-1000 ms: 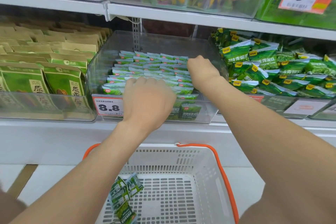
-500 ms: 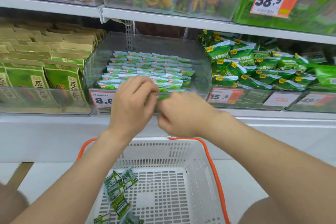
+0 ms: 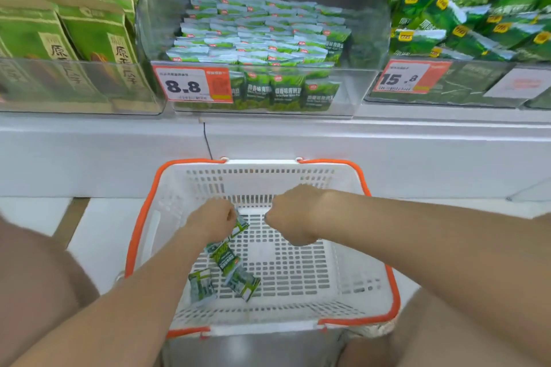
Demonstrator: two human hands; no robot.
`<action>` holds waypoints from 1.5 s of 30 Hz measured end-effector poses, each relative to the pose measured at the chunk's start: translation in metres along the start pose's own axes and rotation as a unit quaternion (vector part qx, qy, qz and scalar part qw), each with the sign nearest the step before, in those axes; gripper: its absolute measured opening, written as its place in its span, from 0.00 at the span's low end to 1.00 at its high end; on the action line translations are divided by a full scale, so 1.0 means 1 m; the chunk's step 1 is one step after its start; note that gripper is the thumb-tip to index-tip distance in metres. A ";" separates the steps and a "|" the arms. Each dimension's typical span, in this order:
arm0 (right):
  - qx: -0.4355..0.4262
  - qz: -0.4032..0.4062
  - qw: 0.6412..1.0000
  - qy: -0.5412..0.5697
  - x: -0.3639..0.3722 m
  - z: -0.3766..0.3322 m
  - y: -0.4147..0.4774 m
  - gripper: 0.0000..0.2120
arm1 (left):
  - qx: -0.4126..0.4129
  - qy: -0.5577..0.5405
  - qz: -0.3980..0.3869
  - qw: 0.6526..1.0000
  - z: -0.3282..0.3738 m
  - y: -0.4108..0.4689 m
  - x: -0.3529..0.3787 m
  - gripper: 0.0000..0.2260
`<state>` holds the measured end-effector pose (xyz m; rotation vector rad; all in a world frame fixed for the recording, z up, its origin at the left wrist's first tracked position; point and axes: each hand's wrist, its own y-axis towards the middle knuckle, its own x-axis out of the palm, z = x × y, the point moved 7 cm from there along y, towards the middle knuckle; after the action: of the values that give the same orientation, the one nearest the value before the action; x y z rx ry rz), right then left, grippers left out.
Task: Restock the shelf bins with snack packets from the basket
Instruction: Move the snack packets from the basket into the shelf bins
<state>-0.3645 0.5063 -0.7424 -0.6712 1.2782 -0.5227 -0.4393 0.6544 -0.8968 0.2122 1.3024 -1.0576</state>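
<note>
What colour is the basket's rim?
Orange rim on a white slotted basket; the head view shows it best.

head view | faces forward-down | close over basket (image 3: 268, 179) | shelf bin (image 3: 363, 89) ahead

Left grip (image 3: 213, 219) holding packet (image 3: 241, 225), white basket (image 3: 262, 164) beneath

Price tags (image 3: 193, 85) read 8.8 (another (image 3: 406, 77), 15.8).
</note>
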 end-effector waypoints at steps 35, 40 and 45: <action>-0.013 0.018 1.000 0.000 -0.002 0.005 0.016 0.06 | 0.102 0.081 -0.253 0.959 0.003 -0.003 0.139 0.29; -0.008 0.002 1.000 -0.008 0.010 0.004 0.011 0.07 | 0.096 0.082 -0.257 0.958 0.007 0.000 0.145 0.17; 0.002 0.006 1.000 0.003 0.010 0.010 0.008 0.06 | 0.066 -0.120 -0.217 0.966 0.022 0.011 0.102 0.17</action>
<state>-0.3524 0.5072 -0.7536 -0.6578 1.2860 -0.5175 -0.4271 0.5931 -0.9813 -0.1089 1.0820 -1.4951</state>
